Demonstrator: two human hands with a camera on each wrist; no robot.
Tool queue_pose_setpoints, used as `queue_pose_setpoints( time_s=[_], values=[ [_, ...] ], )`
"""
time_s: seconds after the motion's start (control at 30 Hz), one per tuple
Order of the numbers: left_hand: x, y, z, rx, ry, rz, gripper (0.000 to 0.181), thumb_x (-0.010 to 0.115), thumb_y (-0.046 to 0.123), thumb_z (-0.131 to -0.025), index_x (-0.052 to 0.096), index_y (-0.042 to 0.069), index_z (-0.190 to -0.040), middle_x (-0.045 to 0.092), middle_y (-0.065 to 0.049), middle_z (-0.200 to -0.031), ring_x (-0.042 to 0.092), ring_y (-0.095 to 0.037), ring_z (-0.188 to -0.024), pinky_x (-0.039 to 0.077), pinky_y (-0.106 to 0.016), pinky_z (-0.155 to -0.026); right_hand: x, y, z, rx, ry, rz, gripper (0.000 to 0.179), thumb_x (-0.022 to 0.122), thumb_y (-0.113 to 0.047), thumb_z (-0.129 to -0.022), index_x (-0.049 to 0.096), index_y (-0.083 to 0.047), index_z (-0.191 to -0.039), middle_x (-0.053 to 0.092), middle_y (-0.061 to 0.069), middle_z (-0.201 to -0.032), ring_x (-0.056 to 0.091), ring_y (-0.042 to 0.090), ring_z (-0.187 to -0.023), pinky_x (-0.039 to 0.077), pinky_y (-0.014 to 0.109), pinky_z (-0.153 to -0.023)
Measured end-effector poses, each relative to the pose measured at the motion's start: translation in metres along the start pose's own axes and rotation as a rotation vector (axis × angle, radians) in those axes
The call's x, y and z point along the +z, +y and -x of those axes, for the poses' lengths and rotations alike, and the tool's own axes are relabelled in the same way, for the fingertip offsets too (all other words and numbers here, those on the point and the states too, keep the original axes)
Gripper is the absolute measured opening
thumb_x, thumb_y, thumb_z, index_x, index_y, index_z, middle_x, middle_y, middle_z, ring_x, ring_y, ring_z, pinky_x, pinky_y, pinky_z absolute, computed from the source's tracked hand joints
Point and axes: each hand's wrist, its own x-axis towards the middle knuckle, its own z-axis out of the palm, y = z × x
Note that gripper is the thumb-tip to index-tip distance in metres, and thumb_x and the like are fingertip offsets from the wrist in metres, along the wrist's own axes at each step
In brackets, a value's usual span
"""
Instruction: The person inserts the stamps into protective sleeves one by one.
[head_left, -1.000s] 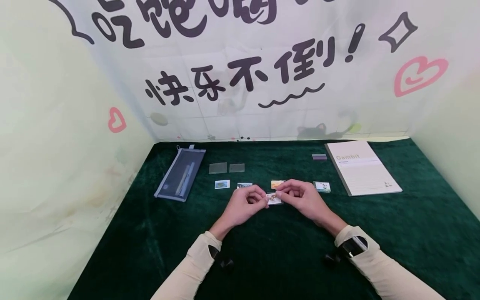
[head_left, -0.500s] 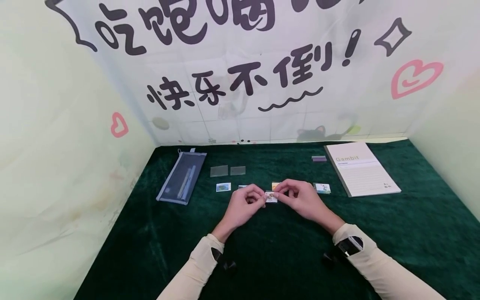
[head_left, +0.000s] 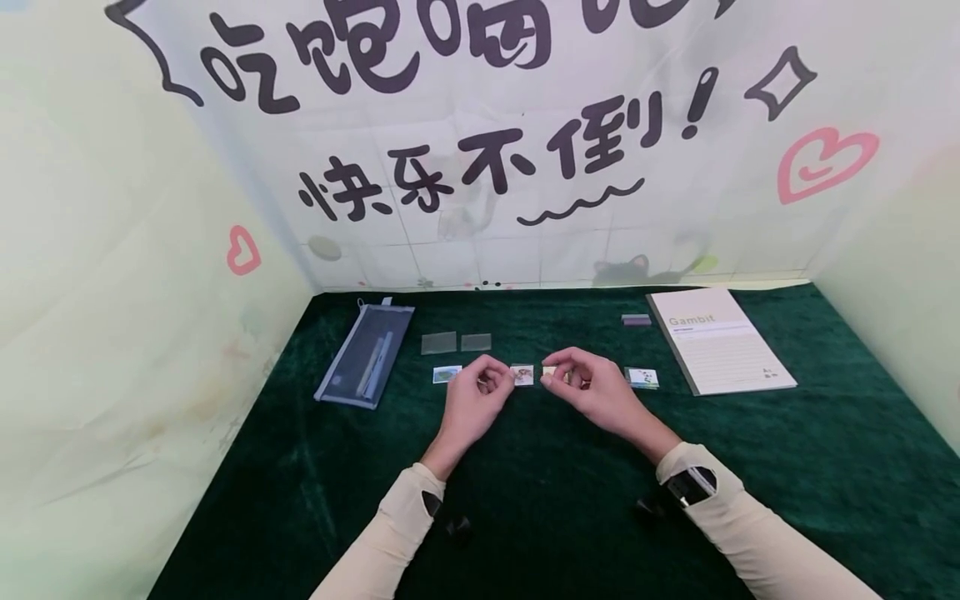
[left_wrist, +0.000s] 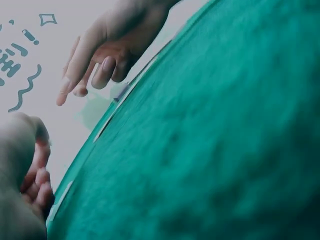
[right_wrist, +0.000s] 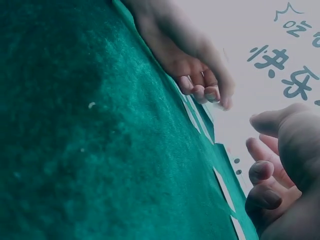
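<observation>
Green, Soft and a Bit Fuzzy

From my seat far away, I look down on a green cloth [head_left: 517, 517] that looks furry, like velvet. At the left lies a see-through zip pouch [head_left: 347, 354], long and flat, with thin pen-like sticks [head_left: 371, 364] inside. Next come two clear flat pieces [head_left: 438, 342], side by side, shaped like little boxes. Nearer to me is a blue picture card [head_left: 446, 374], partly behind the left hand [head_left: 472, 407]. That hand's fingers are bent, with the tips right at a shiny white picture card [head_left: 525, 376] between the two hands. I can't tell if they pinch it. The right hand [head_left: 606, 397] is loosely bent, thumb and fingers apart. Behind its fingertips, a yellow card [head_left: 550, 369] peeks out. Then I see a little pile of cards [head_left: 642, 377], a small purple block [head_left: 636, 320] farther back, and a big pale notebook [head_left: 723, 354] with square corners.
</observation>
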Motion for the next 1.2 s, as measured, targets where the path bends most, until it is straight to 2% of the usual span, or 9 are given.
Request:
queue_pose_setpoints(
  time_s=[0.2, 0.5, 0.7, 0.77, 1.0, 1.2],
  values=[
    [-0.006, 0.0, -0.014, -0.038, 0.044, -0.142, 0.008, 0.075, 0.028, -0.102, 0.077, 0.02, -0.1, 0.069, 0.004, -0.081, 0.058, -0.015, -0.068, 0.045, -0.026, -0.061, 0.006, 0.002, 0.004, 0.015, -0.071, 0.004, 0.024, 0.076, -0.03, -0.104, 0.074, -0.017, -0.124, 0.075, -0.003, -0.099, 0.064, 0.02, -0.069, 0.052, 0.028, -0.061],
    [-0.011, -0.002, -0.028, -0.099, -0.004, -0.212, 0.009, 0.076, 0.025, -0.101, 0.079, 0.016, -0.1, 0.07, 0.001, -0.079, 0.063, -0.016, -0.071, 0.05, -0.03, -0.069, 0.017, 0.003, 0.007, 0.027, -0.106, -0.012, 0.02, 0.076, -0.03, -0.103, 0.076, -0.019, -0.12, 0.074, -0.004, -0.096, 0.065, 0.019, -0.072, 0.054, 0.027, -0.064],
    [-0.011, 0.0, -0.031, -0.102, -0.02, -0.469, 0.013, 0.081, 0.032, -0.099, 0.079, 0.02, -0.097, 0.061, 0.002, -0.076, 0.055, -0.017, -0.078, 0.045, -0.033, -0.075, 0.018, 0.004, 0.006, 0.027, -0.11, -0.002, 0.019, 0.077, -0.026, -0.102, 0.077, -0.018, -0.119, 0.075, -0.002, -0.097, 0.065, 0.017, -0.072, 0.053, 0.026, -0.065],
    [-0.012, 0.001, -0.031, -0.086, -0.011, -0.516, 0.013, 0.081, 0.033, -0.099, 0.08, 0.02, -0.097, 0.06, 0.001, -0.077, 0.053, -0.018, -0.08, 0.043, -0.034, -0.076, 0.018, 0.003, 0.005, 0.025, -0.115, 0.001, 0.019, 0.077, -0.025, -0.102, 0.077, -0.017, -0.119, 0.075, -0.002, -0.098, 0.064, 0.016, -0.072, 0.053, 0.027, -0.065],
    [-0.024, 0.006, -0.025, -0.049, 0.033, -0.488, 0.014, 0.079, 0.032, -0.101, 0.079, 0.018, -0.101, 0.063, 0.001, -0.081, 0.054, -0.019, -0.082, 0.044, -0.035, -0.079, 0.019, -0.001, -0.001, 0.017, -0.131, 0.037, 0.019, 0.076, -0.028, -0.103, 0.076, -0.019, -0.12, 0.075, -0.005, -0.097, 0.067, 0.016, -0.076, 0.055, 0.029, -0.07],
    [-0.037, 0.006, -0.023, -0.028, 0.058, -0.442, 0.013, 0.078, 0.029, -0.102, 0.078, 0.016, -0.1, 0.072, -0.001, -0.09, 0.057, -0.022, -0.088, 0.046, -0.038, -0.082, 0.026, -0.005, -0.018, -0.01, -0.164, 0.128, 0.019, 0.074, -0.026, -0.104, 0.076, -0.02, -0.122, 0.074, -0.007, -0.097, 0.062, 0.016, -0.075, 0.051, 0.03, -0.068]
  ],
)
